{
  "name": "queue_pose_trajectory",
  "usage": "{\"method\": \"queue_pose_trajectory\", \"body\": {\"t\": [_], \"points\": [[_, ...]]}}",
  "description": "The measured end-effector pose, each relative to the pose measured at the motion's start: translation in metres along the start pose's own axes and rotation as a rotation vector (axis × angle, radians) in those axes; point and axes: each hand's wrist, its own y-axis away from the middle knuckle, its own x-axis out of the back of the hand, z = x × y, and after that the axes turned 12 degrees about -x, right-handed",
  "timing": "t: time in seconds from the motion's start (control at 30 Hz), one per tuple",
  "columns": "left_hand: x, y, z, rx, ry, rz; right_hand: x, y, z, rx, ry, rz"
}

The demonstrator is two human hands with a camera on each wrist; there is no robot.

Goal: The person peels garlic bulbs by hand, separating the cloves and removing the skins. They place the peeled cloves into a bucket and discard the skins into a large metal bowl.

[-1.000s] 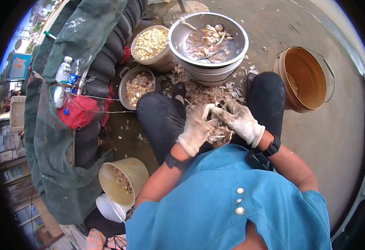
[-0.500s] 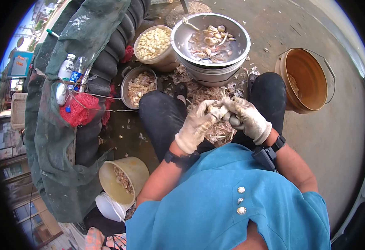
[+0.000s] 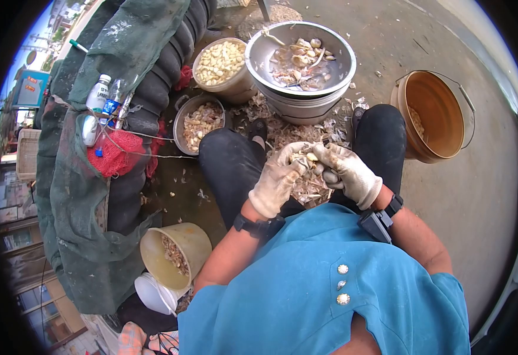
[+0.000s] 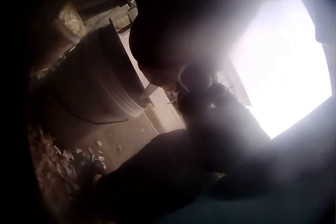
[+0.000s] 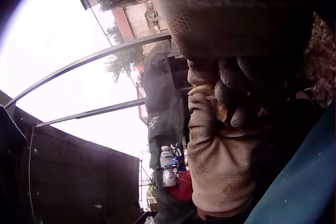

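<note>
Both hands wear soiled white knit gloves and meet between the knees in the head view. My left hand (image 3: 275,183) grips a piece of garlic between thumb and curled fingers. A pale yellow garlic clove (image 3: 311,157) shows where the fingertips meet. My right hand (image 3: 353,176) pinches at the same garlic from the other side, its grey-stained fingertips (image 3: 331,176) curled under. The right wrist view has the left glove (image 5: 223,169) facing the right one, with fingers partly hiding the garlic. The left wrist view is too dark to show what is held.
Garlic skins (image 3: 312,190) litter the ground below. Ahead, a metal basin (image 3: 259,62) with garlic sits on a bucket. A tub of peeled cloves (image 3: 219,62) and a pot of cloves (image 3: 200,125) stand left. An orange-brown bucket (image 3: 442,112) is right, a cream bucket (image 3: 197,245) near left.
The hands have shifted slightly right and turned, the fingers working on the garlic. A yellowish clove surface now shows between them. The whole head view has drifted slightly.
</note>
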Motion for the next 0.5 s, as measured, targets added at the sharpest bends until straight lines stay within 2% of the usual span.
{"method": "queue_pose_trajectory", "body": {"t": [0.07,0.13,0.27,0.33,0.43,0.5], "points": [[0.006,0.0,-0.002,0.024,0.042,-0.033,-0.004,0.002,0.001,0.017,0.183,0.125],[0.016,-0.001,-0.012,0.035,-0.079,-0.063,-0.003,0.002,0.003,0.015,0.202,0.107],[0.019,0.0,-0.015,0.021,-0.097,-0.07,-0.004,0.0,0.005,0.018,0.236,0.111],[0.011,0.0,-0.011,0.028,-0.097,0.054,-0.005,0.001,0.003,0.03,0.252,0.137],[0.013,-0.004,-0.017,0.07,-0.118,0.119,-0.004,0.002,0.0,0.018,0.312,0.141],[0.009,-0.004,-0.01,0.106,-0.143,0.125,0.001,0.001,-0.001,0.065,0.462,0.209]]}}
